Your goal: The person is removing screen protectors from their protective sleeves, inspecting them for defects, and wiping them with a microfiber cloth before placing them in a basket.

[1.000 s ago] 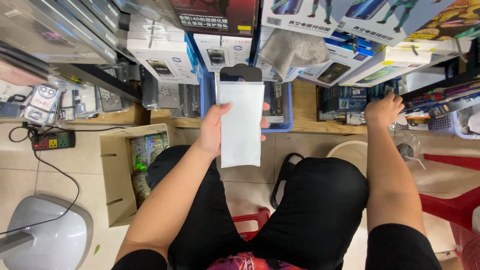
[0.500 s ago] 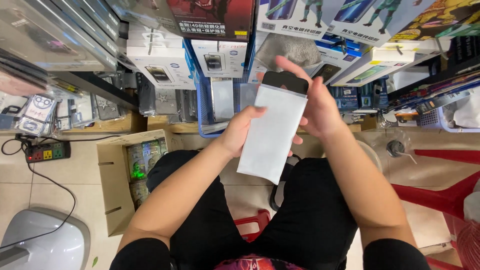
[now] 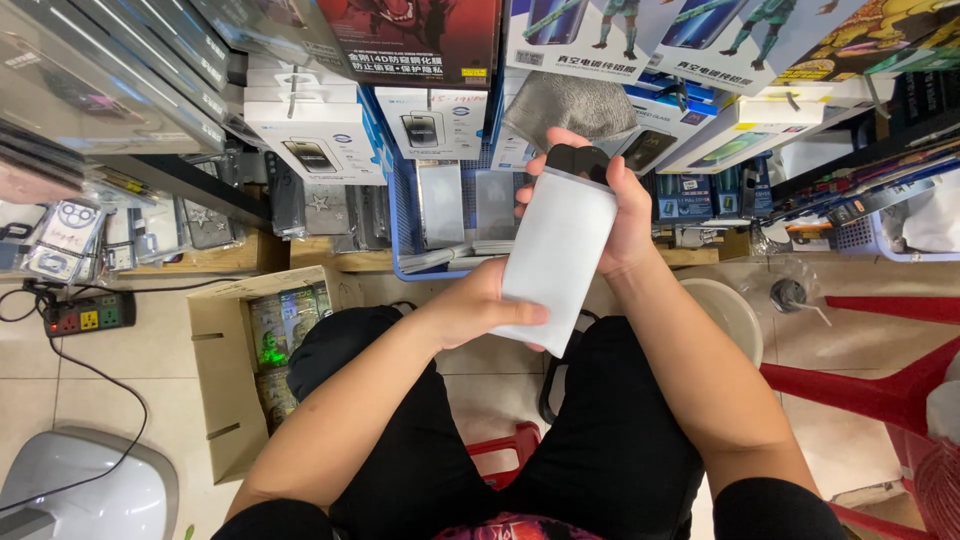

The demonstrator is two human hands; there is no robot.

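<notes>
The left hand [image 3: 478,305] was clamped on the lower end of a flat white packet [image 3: 556,262], thumb lying across its face, while the right hand [image 3: 610,205] was closed around the upper end, where a black tab [image 3: 578,160] stuck out above the white. The packet was held tilted in mid-air above the person's lap, in front of a blue crate [image 3: 400,225] on the shelf. The right hand's fingers were mostly hidden behind the packet, so only the thumb side and fingertips at the top showed. The packet's back could not be seen. Behind the hands the shelf was crowded with boxed screen protectors [image 3: 312,140], partly cut off by the top edge. On the floor to the left stood an open cardboard box [image 3: 215,340], and a power strip [image 3: 88,314] lay further left. A red stool [image 3: 505,450] showed only as a sliver between the knees.
</notes>
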